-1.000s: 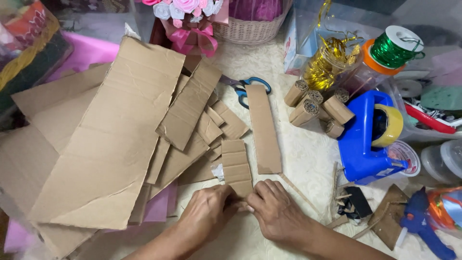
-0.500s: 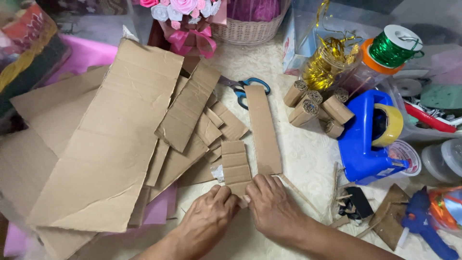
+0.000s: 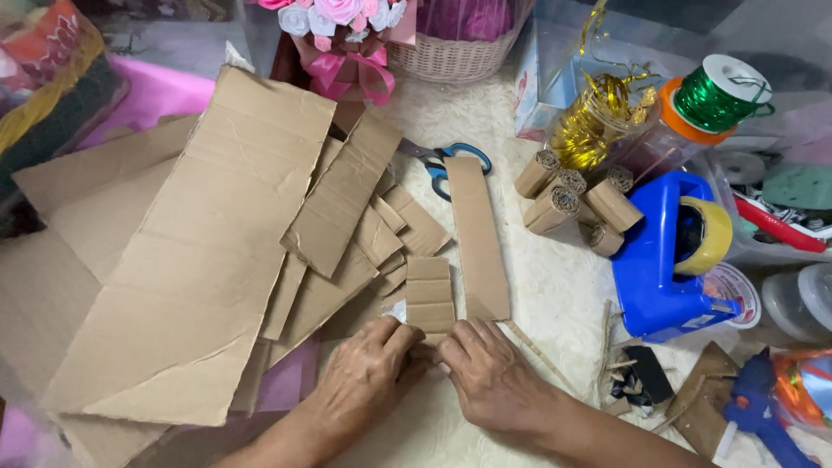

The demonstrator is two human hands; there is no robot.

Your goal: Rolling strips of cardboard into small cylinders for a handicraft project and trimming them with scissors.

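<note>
My left hand (image 3: 368, 377) and my right hand (image 3: 494, 377) meet at the near end of a short creased cardboard strip (image 3: 430, 293), fingers curled over its bottom edge and pressing it against the table. Whether the end is being rolled or folded is hidden under the fingers. A longer flat cardboard strip (image 3: 477, 238) lies just right of it. Several finished cardboard rolls (image 3: 568, 199) are piled further right, beside a blue tape dispenser (image 3: 672, 251).
Large cardboard sheets (image 3: 199, 251) overlap across the left. Blue-handled scissors (image 3: 446, 160) lie behind the strips. A green wire spool (image 3: 719, 91), gold ribbon jar (image 3: 598, 121), flower bouquet (image 3: 347, 35), basket (image 3: 451, 52) and a blue glue gun (image 3: 763, 407) ring the workspace.
Both hands have stayed at the strip's near end, fingers shifting slightly closer together over it. The view has drifted a little; nothing else moved.
</note>
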